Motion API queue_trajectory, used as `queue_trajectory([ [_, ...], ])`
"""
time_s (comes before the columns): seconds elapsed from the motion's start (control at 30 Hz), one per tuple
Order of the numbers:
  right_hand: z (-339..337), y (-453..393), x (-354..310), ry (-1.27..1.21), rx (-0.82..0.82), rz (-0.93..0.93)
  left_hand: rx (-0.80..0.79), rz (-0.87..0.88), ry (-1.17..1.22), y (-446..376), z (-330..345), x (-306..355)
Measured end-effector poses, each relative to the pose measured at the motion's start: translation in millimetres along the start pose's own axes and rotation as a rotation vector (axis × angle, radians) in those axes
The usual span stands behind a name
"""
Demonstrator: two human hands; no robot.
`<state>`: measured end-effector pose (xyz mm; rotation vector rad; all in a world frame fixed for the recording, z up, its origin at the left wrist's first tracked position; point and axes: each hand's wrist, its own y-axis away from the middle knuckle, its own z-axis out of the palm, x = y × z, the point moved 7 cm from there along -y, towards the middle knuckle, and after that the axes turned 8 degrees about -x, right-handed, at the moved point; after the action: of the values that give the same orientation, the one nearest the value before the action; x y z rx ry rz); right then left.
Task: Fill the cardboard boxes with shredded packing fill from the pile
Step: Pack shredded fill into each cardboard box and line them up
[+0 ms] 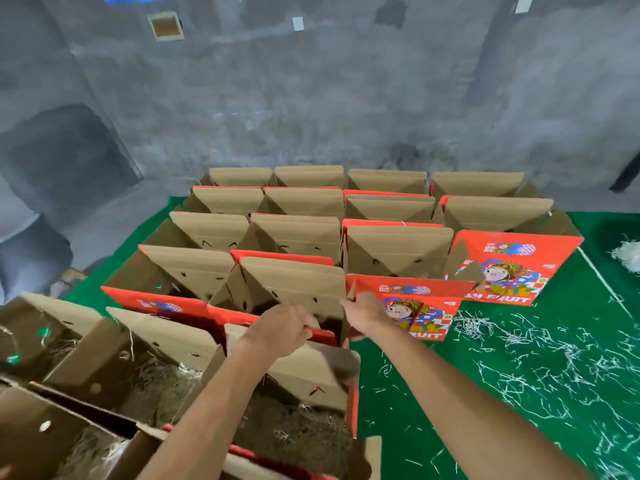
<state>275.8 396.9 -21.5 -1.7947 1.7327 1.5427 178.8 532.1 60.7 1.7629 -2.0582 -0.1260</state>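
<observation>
Pile [628,256] cut off at right edge.

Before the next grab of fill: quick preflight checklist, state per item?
1. Left hand grips the near rim of the open box: ok.
2. Right hand at that box's right corner: ok; exact grip cannot tell.
3. That box holds no visible fill: ok, interior partly hidden.
4. Nearest box already has fill: ok.
5. Loose shreds on the green mat: ok; main pile mostly out of frame, cannot tell.
</observation>
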Motion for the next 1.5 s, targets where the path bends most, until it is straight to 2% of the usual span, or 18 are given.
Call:
queue_trajectory([
  [0.17,-22,17,20,0.004,-0.064,0.004,-0.072,0.007,0.050,4,2,38],
  [0.27,-49,41,39,-0.034,-0.087,-0.018,-0.064,-0.024,-0.037,3,2,72],
  [0.47,-98,90,98,-0.010,-0.233,-0.021,-0.134,-0.090,-0.149,-3,21,159],
  [0.77,-256,166,247,-0.143,0.033,0.051,-0.137,0.152,-0.062,-34,76,358],
  [0.93,-349,211,336,0.082,0.218,0.107,-0.117,0.349,-0.093,-61,116,493],
  [1.07,-407,238,386,0.195,0.328,0.185,-0.066,0.436,-0.029,-82,139,568],
  [1.2,-452,256,420,0.201,0.435,0.171,0.046,0.536,0.005,-99,147,618],
  [1.3,-468,259,447,0.101,0.420,0.188,0.039,0.556,0.093,-105,160,638],
  [1.37,-467,257,462,0.042,0.387,0.200,0.009,0.481,0.145,-110,178,638],
  [1.5,-460,258,480,0.060,0.482,0.159,-0.088,0.312,0.114,-118,228,631],
])
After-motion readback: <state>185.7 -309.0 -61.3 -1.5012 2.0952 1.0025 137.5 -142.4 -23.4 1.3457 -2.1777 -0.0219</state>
